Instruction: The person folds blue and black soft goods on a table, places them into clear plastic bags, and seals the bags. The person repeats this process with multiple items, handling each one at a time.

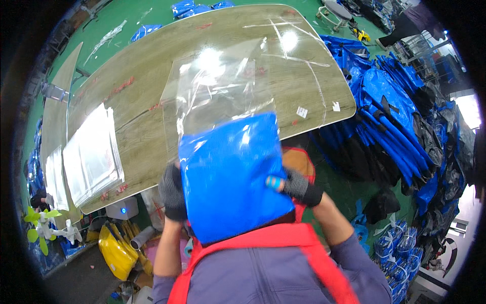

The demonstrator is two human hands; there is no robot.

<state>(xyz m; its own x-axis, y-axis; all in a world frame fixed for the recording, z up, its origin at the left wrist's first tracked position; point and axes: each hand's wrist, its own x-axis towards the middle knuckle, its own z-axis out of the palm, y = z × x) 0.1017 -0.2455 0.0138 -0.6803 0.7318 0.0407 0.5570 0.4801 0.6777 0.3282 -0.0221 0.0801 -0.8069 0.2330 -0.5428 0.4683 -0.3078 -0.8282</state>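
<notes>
A long wooden table (152,116) filled the upper middle of the view, its near edge running from the lower left up toward the right corner. Off its right end lay a big heap of blue and black bags (405,116) on the green floor (349,187). On the table's left end, close to the near edge, sat a stack of clear plastic sleeves (91,154), with a second, smaller stack (54,177) on a neighbouring table further left.

Held up in front of the person's chest, just off the table's near edge, was a folded blue item (230,177) sitting inside a clear plastic bag (223,86); the bag's empty upper part rose over the middle of the table and caught the ceiling lights. The left hand (172,195), in a dark fingerless glove, gripped the left side of the blue item, fingers wrapped behind it. The right hand (291,183), gloved the same way, pinched the right edge, with a blue-taped fingertip pressed on the front.

Under the table's left end stood a small white box (123,207) with a blue light and a yellow container (115,253). A small green fan (43,228) sat at the far left.
</notes>
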